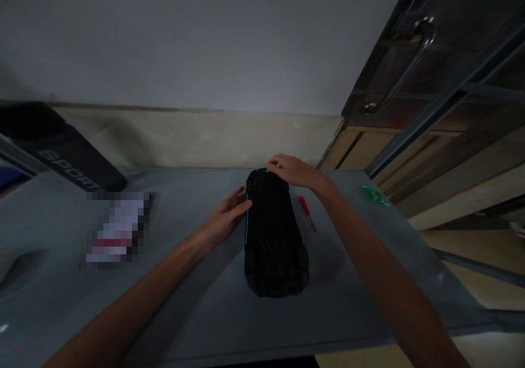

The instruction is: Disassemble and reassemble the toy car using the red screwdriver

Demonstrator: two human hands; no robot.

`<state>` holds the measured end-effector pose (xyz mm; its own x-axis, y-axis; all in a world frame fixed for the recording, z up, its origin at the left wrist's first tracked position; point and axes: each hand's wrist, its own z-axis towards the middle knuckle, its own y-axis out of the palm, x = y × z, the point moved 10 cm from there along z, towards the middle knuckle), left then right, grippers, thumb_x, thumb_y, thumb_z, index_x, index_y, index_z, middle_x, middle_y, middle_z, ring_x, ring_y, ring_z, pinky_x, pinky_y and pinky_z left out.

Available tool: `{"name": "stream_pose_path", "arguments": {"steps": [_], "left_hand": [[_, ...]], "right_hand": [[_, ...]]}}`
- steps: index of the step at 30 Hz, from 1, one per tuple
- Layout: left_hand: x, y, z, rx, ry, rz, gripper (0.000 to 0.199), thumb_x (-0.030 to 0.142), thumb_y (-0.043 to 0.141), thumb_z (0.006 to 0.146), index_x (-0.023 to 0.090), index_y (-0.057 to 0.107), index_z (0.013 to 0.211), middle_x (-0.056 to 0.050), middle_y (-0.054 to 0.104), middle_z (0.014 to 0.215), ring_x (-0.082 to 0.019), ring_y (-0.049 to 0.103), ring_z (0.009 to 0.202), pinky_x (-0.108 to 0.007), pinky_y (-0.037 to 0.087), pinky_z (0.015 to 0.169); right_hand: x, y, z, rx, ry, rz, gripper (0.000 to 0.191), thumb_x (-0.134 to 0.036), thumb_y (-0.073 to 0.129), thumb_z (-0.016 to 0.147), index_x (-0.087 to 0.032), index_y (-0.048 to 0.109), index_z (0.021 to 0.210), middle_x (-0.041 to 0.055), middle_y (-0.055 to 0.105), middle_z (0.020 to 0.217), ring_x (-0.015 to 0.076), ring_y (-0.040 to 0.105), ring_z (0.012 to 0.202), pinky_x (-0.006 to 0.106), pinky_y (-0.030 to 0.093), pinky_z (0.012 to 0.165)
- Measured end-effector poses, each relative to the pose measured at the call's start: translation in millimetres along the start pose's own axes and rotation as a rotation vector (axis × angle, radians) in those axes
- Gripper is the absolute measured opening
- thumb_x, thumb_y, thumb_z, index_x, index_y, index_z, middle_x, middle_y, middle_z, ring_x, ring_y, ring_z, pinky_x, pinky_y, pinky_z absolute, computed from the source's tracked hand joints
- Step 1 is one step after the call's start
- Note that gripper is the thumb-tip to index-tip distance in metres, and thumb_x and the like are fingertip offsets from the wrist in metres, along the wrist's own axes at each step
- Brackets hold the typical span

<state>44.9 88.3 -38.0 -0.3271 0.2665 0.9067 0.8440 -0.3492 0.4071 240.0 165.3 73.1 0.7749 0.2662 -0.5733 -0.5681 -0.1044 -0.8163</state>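
A grey table [197, 313] meets the wall at its far edge, with bare surface between the pixelated flat item [117, 228] and the left hand [227, 215]; the black SPORT bottle [69, 149] stands in at far left, a red screwdriver [307, 212] just right of the dark toy car [274, 237], which lies mid-table, left hand open against its side, right hand [289, 169] loosely curled over its far end
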Motion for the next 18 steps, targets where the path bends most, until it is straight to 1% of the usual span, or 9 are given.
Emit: {"name": "stream_pose_path", "arguments": {"steps": [2,4,7,8,10,13,15,18], "left_hand": [[-2,3.7,0,-0.042,-0.001,-0.010,0.071,0.046,0.103,0.091,0.029,0.080,0.156,-0.014,0.070,0.178,-0.039,0.050,0.179,-0.058,0.028,0.152],[-2,3.6,1,-0.057,0.011,-0.008,0.070,0.046,0.104,0.090,0.028,0.083,0.154,-0.014,0.068,0.181,-0.040,0.045,0.181,-0.060,0.023,0.153],[-1,0.8,0,-0.048,0.015,-0.004,0.066,0.047,0.106,0.088,0.029,0.087,0.148,-0.012,0.068,0.180,-0.042,0.043,0.182,-0.064,0.019,0.154],[-1,0.2,-1,-0.043,0.014,-0.004,0.064,0.047,0.107,0.087,0.030,0.088,0.146,-0.010,0.070,0.179,-0.042,0.044,0.181,-0.064,0.020,0.154],[0,0.3,-3,-0.039,0.015,-0.002,0.061,0.048,0.107,0.088,0.032,0.089,0.144,-0.008,0.074,0.175,-0.042,0.047,0.180,-0.062,0.023,0.153],[3,3.8,-8,-0.056,0.005,0.011,0.063,0.048,0.106,0.090,0.035,0.087,0.148,-0.006,0.079,0.168,-0.041,0.052,0.177,-0.059,0.031,0.151],[3,7.0,-10,-0.077,-0.010,0.006,0.069,0.049,0.106,0.090,0.035,0.084,0.153,-0.009,0.081,0.165,-0.042,0.056,0.173,-0.059,0.034,0.149],[0,8.5,-12,-0.084,-0.032,-0.035,0.076,0.050,0.107,0.089,0.033,0.080,0.158,-0.011,0.083,0.158,-0.042,0.064,0.166,-0.061,0.036,0.147]], "right_hand": [[7,8,3,-0.011,0.006,0.075,0.028,-0.044,0.066,0.112,-0.024,0.081,0.098,0.0126,0.085,0.114,0.0309,0.075,0.110,0.044,0.055,0.110],[14,14,5,-0.019,0.011,0.131,0.030,-0.045,0.064,0.111,-0.025,0.081,0.097,0.0103,0.085,0.108,0.0302,0.075,0.107,0.043,0.057,0.106],[20,18,2,-0.010,0.022,0.212,0.030,-0.042,0.059,0.111,-0.025,0.082,0.104,0.0089,0.086,0.112,0.0292,0.074,0.113,0.044,0.056,0.109],[21,18,-1,-0.005,0.036,0.266,0.030,-0.041,0.058,0.111,-0.025,0.083,0.105,0.0087,0.086,0.116,0.0287,0.073,0.116,0.044,0.056,0.112],[24,22,-8,-0.015,0.106,0.470,0.027,-0.040,0.061,0.110,-0.025,0.082,0.104,0.0083,0.085,0.121,0.0278,0.072,0.120,0.042,0.054,0.113],[23,28,-17,-0.060,0.216,0.787,0.020,-0.038,0.070,0.105,-0.023,0.081,0.099,0.0089,0.084,0.116,0.0265,0.071,0.117,0.037,0.055,0.105],[18,28,-19,-0.080,0.232,0.851,0.019,-0.038,0.070,0.103,-0.022,0.080,0.098,0.0095,0.084,0.111,0.0258,0.072,0.111,0.035,0.056,0.098],[11,25,-19,-0.101,0.230,0.872,0.021,-0.038,0.067,0.099,-0.022,0.079,0.093,0.0101,0.084,0.102,0.0253,0.074,0.098,0.036,0.059,0.091]]}}
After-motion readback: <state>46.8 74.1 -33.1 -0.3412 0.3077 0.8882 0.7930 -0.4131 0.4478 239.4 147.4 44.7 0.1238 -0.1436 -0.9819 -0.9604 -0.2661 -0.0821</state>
